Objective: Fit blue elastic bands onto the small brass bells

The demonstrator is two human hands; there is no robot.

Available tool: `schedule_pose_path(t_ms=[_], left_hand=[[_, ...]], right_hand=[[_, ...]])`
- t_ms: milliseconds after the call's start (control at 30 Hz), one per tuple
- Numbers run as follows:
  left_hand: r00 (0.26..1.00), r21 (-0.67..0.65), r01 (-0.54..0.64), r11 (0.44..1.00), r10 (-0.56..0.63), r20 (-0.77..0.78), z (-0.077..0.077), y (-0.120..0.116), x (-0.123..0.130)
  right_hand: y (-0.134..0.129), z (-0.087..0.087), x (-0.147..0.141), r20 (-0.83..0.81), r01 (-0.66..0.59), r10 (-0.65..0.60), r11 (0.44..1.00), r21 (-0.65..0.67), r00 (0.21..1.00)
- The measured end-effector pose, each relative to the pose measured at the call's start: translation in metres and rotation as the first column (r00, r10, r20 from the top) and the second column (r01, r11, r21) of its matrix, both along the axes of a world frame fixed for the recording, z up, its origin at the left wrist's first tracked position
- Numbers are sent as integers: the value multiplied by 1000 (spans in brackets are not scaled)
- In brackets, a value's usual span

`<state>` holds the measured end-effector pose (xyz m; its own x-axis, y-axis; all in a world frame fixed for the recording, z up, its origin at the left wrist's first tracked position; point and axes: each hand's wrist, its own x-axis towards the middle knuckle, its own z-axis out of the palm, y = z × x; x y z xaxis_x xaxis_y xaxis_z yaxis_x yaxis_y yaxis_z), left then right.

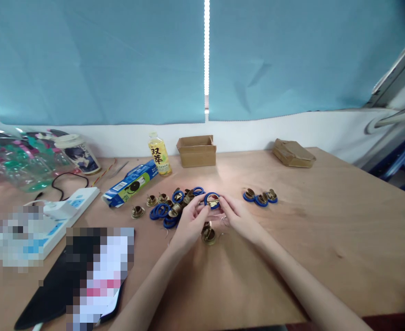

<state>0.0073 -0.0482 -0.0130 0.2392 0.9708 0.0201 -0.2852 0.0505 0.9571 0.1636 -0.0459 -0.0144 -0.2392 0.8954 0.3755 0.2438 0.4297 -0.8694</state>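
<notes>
Between my two hands, a blue ring with a brass-coloured metal piece inside it [212, 201] is held up over the table. My left hand [193, 219] grips its left side with the fingers closed. On its right side, my right hand [236, 215] pinches the rim. A pile of blue rings [160, 211] and brass-coloured metal parts [175, 210] lies just left of my hands. Below my hands sits another metal part [208, 235], with thin wire rings near it. To the right, three blue rings with metal parts [261, 198] stand together on the table.
At the back are an open cardboard box [198, 155], a yellow drink bottle [160, 156] and a brown package [294, 153]. A blue box [131, 184], a power strip [70, 218], a patterned cup [80, 156], plastic bottles [26, 161] and a dark flat object [61, 280] are at the left.
</notes>
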Motion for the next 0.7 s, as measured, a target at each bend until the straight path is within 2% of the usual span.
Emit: schedule_pose_path(t_ms=[100,233,467,700], left_hand=[[999,-15,-43,999,43,0,4,-1,0],[999,-20,-21,1000,20,-24,6,-2,-1],[994,45,20,999,-15,-107,4,-3,-2],[991,39,29,999,-24,-130,8,-4,-4]], right_hand=[[-1,3,2,76,13,-17,999,52,997],[-4,7,4,145,53,-65,995,83,987],[-2,5,5,102,21,-30,996,83,994],[-2,5,5,93,8,-11,999,34,996]])
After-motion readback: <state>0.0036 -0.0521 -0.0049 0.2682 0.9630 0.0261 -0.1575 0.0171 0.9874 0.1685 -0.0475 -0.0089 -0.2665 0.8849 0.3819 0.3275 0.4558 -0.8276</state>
